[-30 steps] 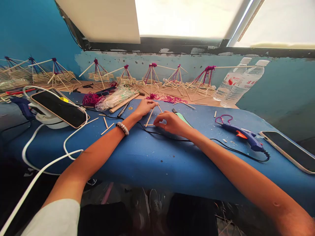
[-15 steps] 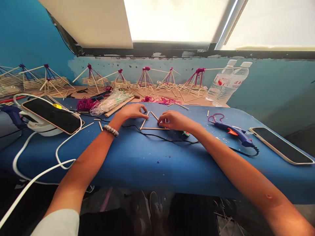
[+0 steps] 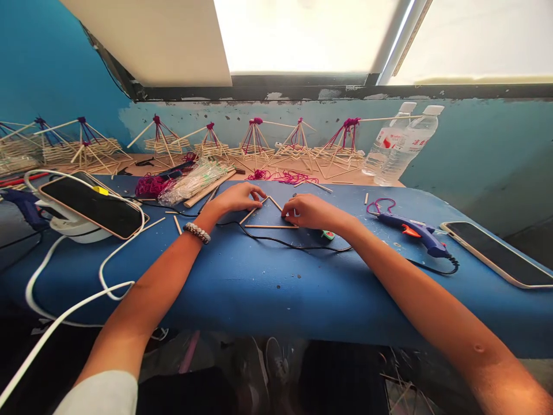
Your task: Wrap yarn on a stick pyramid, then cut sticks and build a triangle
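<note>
Three thin wooden sticks form a triangle on the blue table (image 3: 259, 276). My left hand (image 3: 239, 197) pinches the left stick (image 3: 248, 215) near its upper end. My right hand (image 3: 309, 212) is closed on the lower part of the right stick (image 3: 275, 203), its fingertips partly hiding that end. The tops of these two sticks meet at the far corner, touching or nearly so. The bottom stick (image 3: 270, 226) lies flat along the near side, its right end close to my right fingers.
A black cable (image 3: 298, 248) runs just in front of the sticks. To the right are a blue glue gun (image 3: 415, 230) and a phone (image 3: 496, 253). A second phone (image 3: 90, 202) leans at left among white cables. Stick-and-yarn structures (image 3: 257, 138), bagged sticks (image 3: 199, 178) and water bottles (image 3: 406, 144) stand behind.
The left stick has swung and its top now meets the right stick's top, closing the gap at the far corner. Both hands have shifted slightly, still on their sticks.
</note>
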A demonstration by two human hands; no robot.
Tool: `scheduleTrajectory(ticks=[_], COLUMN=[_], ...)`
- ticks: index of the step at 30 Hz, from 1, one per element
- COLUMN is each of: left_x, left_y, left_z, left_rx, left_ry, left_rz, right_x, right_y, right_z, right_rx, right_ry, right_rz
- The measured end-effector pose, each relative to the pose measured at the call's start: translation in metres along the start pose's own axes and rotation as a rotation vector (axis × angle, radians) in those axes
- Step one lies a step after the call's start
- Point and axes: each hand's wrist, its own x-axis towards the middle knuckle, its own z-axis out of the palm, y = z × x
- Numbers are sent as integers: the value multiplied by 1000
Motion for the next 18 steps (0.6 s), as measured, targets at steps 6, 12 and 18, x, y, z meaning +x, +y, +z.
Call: scheduleTrajectory(ticks=[6, 12, 18], left_x=[-3, -1, 0], left_y=[5, 1, 1], left_z=[-2, 1, 5], left_rx=[-136, -112, -105], left_ry=[-88, -89, -59], left_rz=[-18, 24, 32], right_x=[-1, -4, -3], right_y=[7, 9, 9], right_z=[-2, -5, -4], right_rx=[63, 116, 114], right_ry=[-29, -54, -51], right_rz=[6, 51, 35])
